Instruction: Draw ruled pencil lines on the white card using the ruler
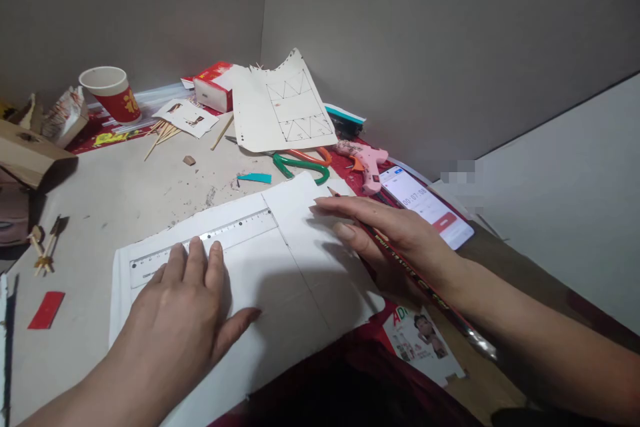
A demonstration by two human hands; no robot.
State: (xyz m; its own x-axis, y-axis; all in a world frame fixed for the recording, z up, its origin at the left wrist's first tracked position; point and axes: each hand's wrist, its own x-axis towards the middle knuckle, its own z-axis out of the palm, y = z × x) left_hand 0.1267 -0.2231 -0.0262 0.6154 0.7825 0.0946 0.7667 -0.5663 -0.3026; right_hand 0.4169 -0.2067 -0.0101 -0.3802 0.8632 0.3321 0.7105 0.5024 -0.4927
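My left hand lies flat with fingers stretched out, pressing a clear ruler onto a white sheet marked with pencil lines. My right hand rests on the sheet's right edge and grips a long dark red pencil, tip pointing toward the far side near the sheet's upper right corner. The pencil runs back along my wrist.
A phone showing a timer lies right of the sheet, with a pink glue gun and green-orange scissors behind. Farther back: a paper with drawn triangles, a red paper cup, wooden sticks, cardboard box.
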